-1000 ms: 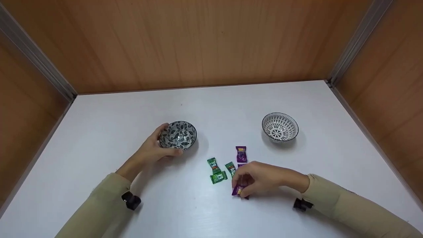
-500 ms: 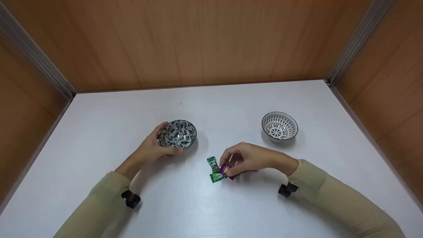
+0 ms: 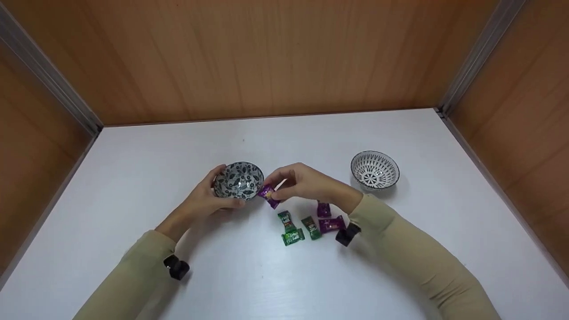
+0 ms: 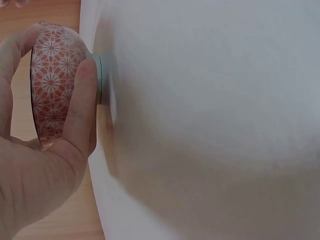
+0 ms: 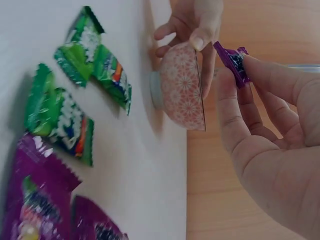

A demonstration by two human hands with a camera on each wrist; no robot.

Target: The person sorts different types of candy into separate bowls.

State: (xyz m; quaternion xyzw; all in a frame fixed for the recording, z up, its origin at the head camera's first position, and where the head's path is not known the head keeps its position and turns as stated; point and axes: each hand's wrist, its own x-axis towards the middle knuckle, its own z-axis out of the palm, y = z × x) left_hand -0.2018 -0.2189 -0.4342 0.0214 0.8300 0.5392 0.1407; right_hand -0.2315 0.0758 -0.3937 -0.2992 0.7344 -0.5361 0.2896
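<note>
left hand [image 3: 201, 205] gripping bowl [image 3: 240, 181], prob to keep it steady | right hand [image 3: 306, 184] pinching a candy [image 3: 267, 196] just beside it | other bowl [image 3: 374, 170] nearer the surface [image 3: 231, 284]'s right edge

Glaze, shiny film and wood grain

The leaf-patterned bowl [image 3: 238, 181] looks ceramic — glossy glaze inside, with small bright highlights, and a smooth patterned outer wall. The lined bowl [image 3: 375, 170] has the same glazed shine. The raised purple sweet [image 3: 269, 195] wears thin plastic film, shiny and creased; the green sweets [image 3: 311, 228] have glossy, crinkled film too, with crimped ends. The white tabletop [image 3: 222, 289] is smooth, with a soft sheen. The back panel [image 3: 284, 58] shows wood grain and a low gloss; the corner strips [image 3: 481, 58] look like dull metal. The sleeves [image 3: 413, 235] are matt cloth, wrinkled — the wrist cameras [image 3: 178, 268] black and plastic-looking.
</note>
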